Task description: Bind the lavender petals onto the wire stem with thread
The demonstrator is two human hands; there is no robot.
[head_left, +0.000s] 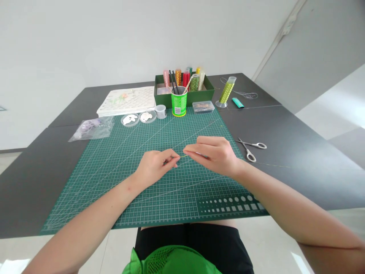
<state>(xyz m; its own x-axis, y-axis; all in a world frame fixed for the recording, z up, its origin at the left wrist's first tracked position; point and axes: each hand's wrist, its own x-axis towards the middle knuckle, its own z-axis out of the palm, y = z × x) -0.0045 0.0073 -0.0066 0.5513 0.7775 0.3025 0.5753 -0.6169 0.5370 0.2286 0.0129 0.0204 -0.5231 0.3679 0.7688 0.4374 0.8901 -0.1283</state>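
Over the middle of the cutting mat [119, 190], my left hand [154, 163] is closed, with thumb and index fingertip pinching a thin yellow-green thread [183, 156]. A short bit of it spans the small gap to my right hand [214, 152]. That hand is closed too, its fingers held together and the thumb pressed beneath them on the thread. How the strand runs inside the fingers is hidden. Right of the mat lie scissors [251, 154] with the blades apart. A faint thin strand [270, 164] stretches over the dark table near them.
At the back stand a green box [168, 99] of thread spools, a green can [179, 102] with sticks, and a yellow-green spool [226, 93]. Nearby are a clear case [203, 107], a turquoise lighter-like item [237, 103], dishes of white pieces [130, 119], and a plastic bag [99, 129].
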